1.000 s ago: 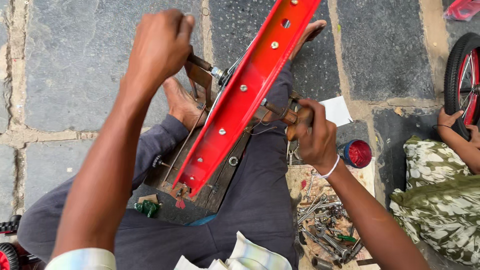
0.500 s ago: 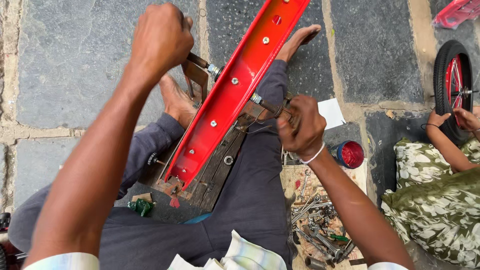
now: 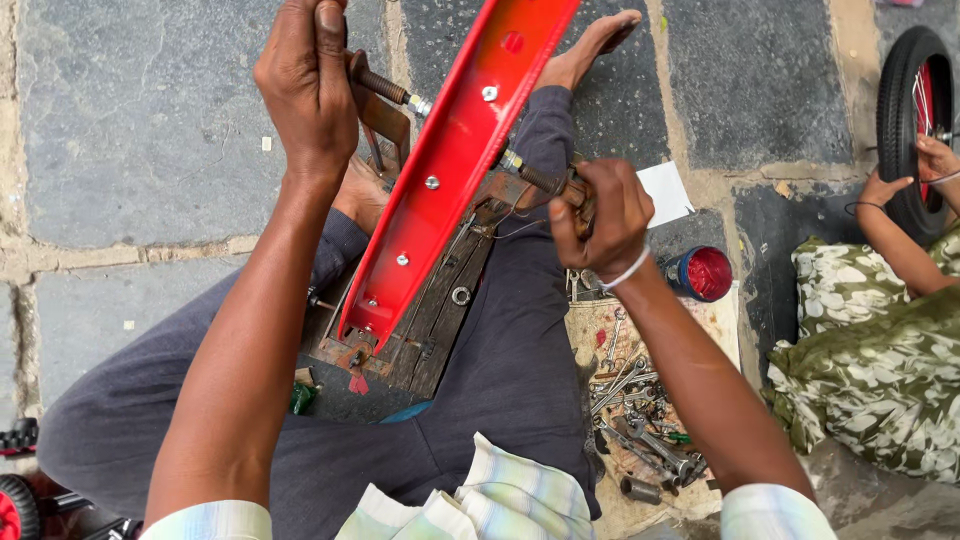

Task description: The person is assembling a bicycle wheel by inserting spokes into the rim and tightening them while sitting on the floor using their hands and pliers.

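Note:
A red wheel rim (image 3: 450, 170) stands edge-up between my knees, held in a rusty wooden and metal stand (image 3: 440, 310). A threaded axle runs through it. My left hand (image 3: 305, 85) is closed around the axle's left end, above the stand's upright. My right hand (image 3: 600, 215) grips the axle's right end, close to the rim's side. Small spoke nipples dot the rim's inner face. My bare foot (image 3: 590, 45) rests on the stone beyond the rim.
Loose spanners and sockets (image 3: 640, 420) lie on a cloth at my right. A small red tin (image 3: 705, 272) and a white paper (image 3: 668, 192) sit nearby. Another person (image 3: 880, 340) in patterned cloth handles a black tyre (image 3: 905, 110) at the right.
My left hand has risen and shifted right along the axle. My right hand moved up closer to the rim. The view has tilted slightly.

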